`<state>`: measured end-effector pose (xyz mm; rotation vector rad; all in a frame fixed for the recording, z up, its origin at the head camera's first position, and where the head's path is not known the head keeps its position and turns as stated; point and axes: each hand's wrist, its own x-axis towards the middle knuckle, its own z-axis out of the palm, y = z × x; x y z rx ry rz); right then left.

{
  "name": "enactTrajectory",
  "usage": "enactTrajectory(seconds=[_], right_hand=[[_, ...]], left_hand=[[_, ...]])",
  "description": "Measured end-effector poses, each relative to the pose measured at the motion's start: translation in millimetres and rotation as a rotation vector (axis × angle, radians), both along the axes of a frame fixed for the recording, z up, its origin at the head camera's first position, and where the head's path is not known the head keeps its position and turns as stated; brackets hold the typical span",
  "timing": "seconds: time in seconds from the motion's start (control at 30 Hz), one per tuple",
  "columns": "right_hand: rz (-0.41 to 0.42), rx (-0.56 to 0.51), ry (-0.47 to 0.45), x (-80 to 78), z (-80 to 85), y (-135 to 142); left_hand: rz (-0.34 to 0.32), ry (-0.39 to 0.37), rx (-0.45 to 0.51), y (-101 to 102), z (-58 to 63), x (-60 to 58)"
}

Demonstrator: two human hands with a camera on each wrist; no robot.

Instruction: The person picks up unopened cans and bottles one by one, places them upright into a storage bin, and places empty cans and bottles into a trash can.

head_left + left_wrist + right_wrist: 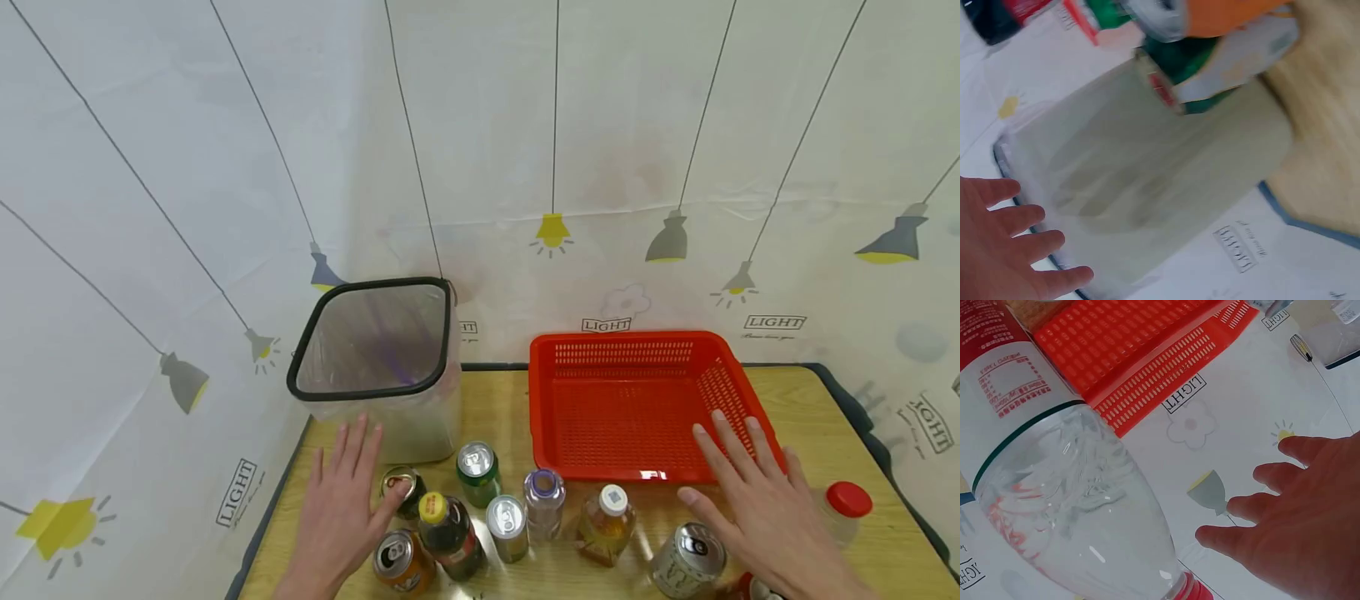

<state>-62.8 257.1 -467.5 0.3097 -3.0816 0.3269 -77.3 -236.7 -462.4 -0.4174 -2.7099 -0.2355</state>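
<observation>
My left hand (337, 500) hovers with straight, spread fingers in front of a white bin with a black rim (420, 429). Close by it are a dark can (408, 500), an orange can (397, 557) and a cola bottle with a yellow cap (452, 537). Fingers also spread, my right hand (772, 508) is held over the front right corner of a red basket (547, 417). Beside that hand stand a pale can (686, 558) and a clear bottle with a red cap (1085, 487). Neither hand holds anything. A red can (757, 587) is partly hidden under the right forearm.
Between the hands stand a green can (477, 473), a silver can (507, 529), a small clear bottle with a purple cap ring (544, 504) and a white-capped bottle of amber drink (604, 527). A lamp-patterned sheet (495, 167) hangs behind the wooden table (495, 400).
</observation>
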Motion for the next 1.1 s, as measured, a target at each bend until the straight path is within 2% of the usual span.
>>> enactTrajectory(seconds=[0.13, 0.33, 0.53, 0.73, 0.83, 0.93, 1.0, 1.1], right_hand=[[-0.002, 0.006, -0.017, 0.1, 2.9, 0], [0.031, 0.007, 0.036, 1.9, 6.2, 4], [0.039, 0.001, 0.034, 3.8, 12.7, 7], [0.015, 0.009, 0.034, 5.1, 18.8, 11], [0.007, 0.001, 0.035, 4.8, 20.4, 14], [0.006, -0.017, 0.018, 5.1, 22.8, 17], [0.005, -0.030, 0.005, 6.1, 24.2, 18], [-0.001, -0.039, 0.004, 8.8, 26.3, 19]], left_hand=[[-0.031, 0.057, 0.018, 7, 15.4, 1.7], [-0.120, 0.098, 0.013, 38, 46.7, -1.8], [-0.196, 0.023, -0.114, 76, 83.4, -28.5], [-0.260, -0.122, -0.173, 119, 112.7, -63.3], [-0.280, -0.246, -0.175, 142, 117.5, -85.3], [-0.292, -0.368, -0.200, 159, 113.9, -105.4], [-0.307, -0.430, -0.233, 166, 106.9, -116.2], [-0.346, -0.500, -0.263, 171, 93.8, -126.1]])
